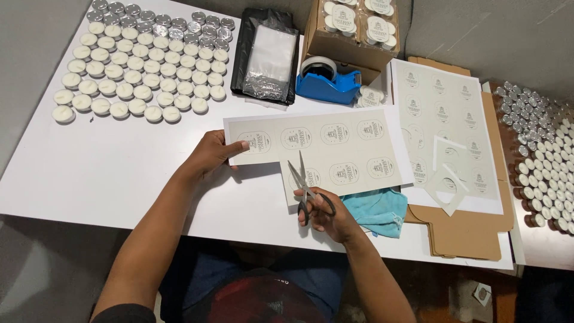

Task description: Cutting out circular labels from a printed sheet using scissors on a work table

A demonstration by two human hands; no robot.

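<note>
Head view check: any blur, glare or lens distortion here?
Head view: sharp and evenly lit; soft shadows under the left hand and the right hand gripping black-handled steel scissors; faint glints on the silver foil tealight cups; the white table edges splay from wide-angle distortion.

Bare counter (119, 173) lies open to the left of the label sheet (335, 149), below the rows of tealight candles (137, 66). Further back, a blue tape dispenser (327, 84) and a cardboard box (350, 36) block the way. To the right, a blue cloth (379, 212) and flattened cardboard (466, 230) crowd the near edge.
</note>
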